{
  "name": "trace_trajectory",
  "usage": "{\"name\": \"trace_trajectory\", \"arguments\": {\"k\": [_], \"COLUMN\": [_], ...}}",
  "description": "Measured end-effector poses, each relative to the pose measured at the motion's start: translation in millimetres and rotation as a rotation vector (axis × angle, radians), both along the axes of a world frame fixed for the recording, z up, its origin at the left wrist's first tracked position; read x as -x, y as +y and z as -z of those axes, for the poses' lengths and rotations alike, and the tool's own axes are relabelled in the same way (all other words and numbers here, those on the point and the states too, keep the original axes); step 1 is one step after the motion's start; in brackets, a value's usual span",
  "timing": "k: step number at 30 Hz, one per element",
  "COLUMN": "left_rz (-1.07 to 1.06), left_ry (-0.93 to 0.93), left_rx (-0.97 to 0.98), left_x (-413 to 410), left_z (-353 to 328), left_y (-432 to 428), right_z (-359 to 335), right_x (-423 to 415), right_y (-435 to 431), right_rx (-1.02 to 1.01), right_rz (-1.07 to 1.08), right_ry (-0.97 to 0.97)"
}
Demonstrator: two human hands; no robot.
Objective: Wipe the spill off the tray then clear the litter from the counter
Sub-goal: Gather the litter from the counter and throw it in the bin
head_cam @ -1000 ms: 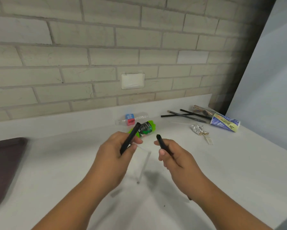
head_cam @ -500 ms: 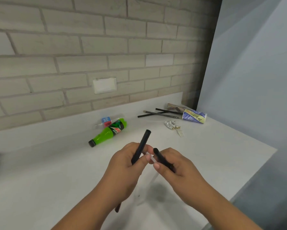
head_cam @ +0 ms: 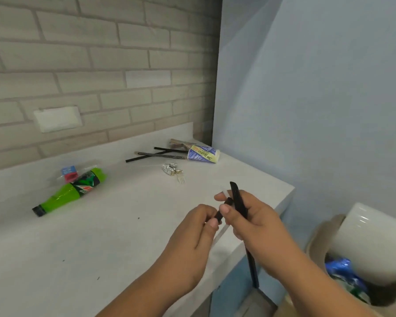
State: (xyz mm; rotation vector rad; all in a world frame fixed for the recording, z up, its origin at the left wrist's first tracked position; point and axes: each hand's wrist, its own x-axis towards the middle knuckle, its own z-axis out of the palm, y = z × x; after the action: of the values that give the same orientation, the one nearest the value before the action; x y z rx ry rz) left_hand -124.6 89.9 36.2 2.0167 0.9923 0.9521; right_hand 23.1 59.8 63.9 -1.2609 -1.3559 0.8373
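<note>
**Two black straws in my hands at the bench corner**

I am gripping a long black plastic straw (head_cam: 251,266) in my right hand (head_cam: 258,223), fingers curled round it. Its top is poking up above my thumb and its lower end is hanging past the front edge of the white bench (head_cam: 101,243). My left hand (head_cam: 192,232) is pinching the lower end of a short black plastic straw (head_cam: 219,217), and my right thumb is pressing on its upper part. A thin clear strip (head_cam: 220,235) is showing between my hands; I cannot tell which hand is holding it.

Farther back on the bench, a green plastic soda bottle (head_cam: 71,192) is lying on its side, with a clear bottle bearing a red and blue label (head_cam: 69,173) just behind it. A crumpled silver foil ball (head_cam: 169,168) is sitting beside a clear plastic fork (head_cam: 181,179). Near the wall corner, loose black straws (head_cam: 156,154) are lying crossed next to a printed paper cup (head_cam: 204,153) tipped on its side.

Below to my right, a brown cardboard bin (head_cam: 316,239) is standing off the bench, with blue litter (head_cam: 343,271) inside.
</note>
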Motion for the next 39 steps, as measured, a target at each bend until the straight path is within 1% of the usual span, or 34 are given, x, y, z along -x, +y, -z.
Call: {"name": "trace_trajectory", "arguments": {"k": [2, 5, 8, 11, 14, 18, 25, 28, 30, 32, 35, 39], "left_rz": [0.067, 0.111, 0.123, 0.136, 0.141, 0.091, 0.011, -0.008, -0.014, -0.017, -0.020, -0.021], "left_ry": [0.011, 0.023, 0.026, 0.044, 0.073, 0.097, 0.112, 0.123, 0.147, 0.164, 0.167, 0.185], "left_rx": [-0.006, -0.007, 0.000, 0.070, 0.130, 0.180, 0.213, 0.221, 0.215, 0.211, 0.219, 0.203], "left_x": [-30, -70, -100, -117, -125, -127, -128, -128, -128, -129, -130, -133], "left_z": [-1, -1, 3, 10, 17, 24, 20, 20, 20, 21, 21, 20], "left_y": [-2, -3, -3, -1, 0, 2, -2, -4, -6, -7, -9, -10], "right_z": [0, 1, -1, -7, -5, 17, 55, 59, 58, 57, 61, 81], "right_x": [-23, -60, -104, -157, -210, -254, -274, -278, -281, -282, -280, -280], "right_y": [-7, -16, -28, -39, -46, -47, -37, -35, -35, -35, -36, -39], "right_rx": [-0.013, -0.043, -0.051, -0.097, -0.040, 0.104, 0.185, 0.186, 0.146, 0.084, 0.046, 0.075], "right_rz": [0.030, 0.113, 0.262, 0.452, 0.576, 0.607, 0.582, 0.596, 0.593, 0.584, 0.565, 0.558], "right_ry": [-0.017, -0.169, -0.326, -0.437, -0.575, -0.650, -0.615, -0.502, -0.385, -0.319, -0.285, -0.300]}}
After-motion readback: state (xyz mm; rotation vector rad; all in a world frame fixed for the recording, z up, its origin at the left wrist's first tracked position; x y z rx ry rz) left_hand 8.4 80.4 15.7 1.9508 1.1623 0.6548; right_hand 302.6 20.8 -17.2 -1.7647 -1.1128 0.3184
